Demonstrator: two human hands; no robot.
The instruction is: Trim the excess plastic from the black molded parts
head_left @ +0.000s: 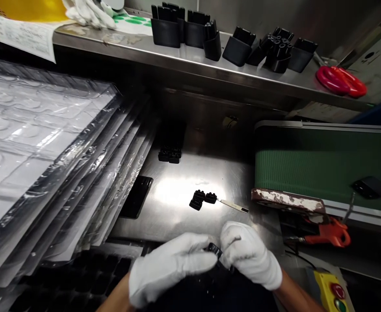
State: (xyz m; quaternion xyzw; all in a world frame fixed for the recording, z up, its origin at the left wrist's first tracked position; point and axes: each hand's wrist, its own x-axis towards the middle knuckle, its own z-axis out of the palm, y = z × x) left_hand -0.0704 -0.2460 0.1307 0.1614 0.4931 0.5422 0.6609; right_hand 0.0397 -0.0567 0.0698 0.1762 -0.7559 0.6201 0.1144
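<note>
A small black plastic part (215,249) sits between the person's two white-gloved hands, only partly showing. The left hand (171,268) and the right hand (250,255) close on it from either side, fingers pinched tight, so it is firmly held and not resting on anything visible.

Just ahead of the grip, on a steel table (177,221), lie a few more black parts (201,199), touching one another. A thin metal strip (233,205) lies right beside them. Farther ahead is a second small cluster of black parts (169,154).

Left of the hands is a stack of clear plastic trays (63,143), with a flat black piece (135,197) near its edge. Right of the grip runs a green conveyor belt (307,169), with an orange tool (330,234) below its edge and a yellow button box (330,290) near the right hand.

Beyond the table, a steel shelf (128,45) holds black holders (166,32), red scissors (341,81) and a pair of white gloves (89,13).
</note>
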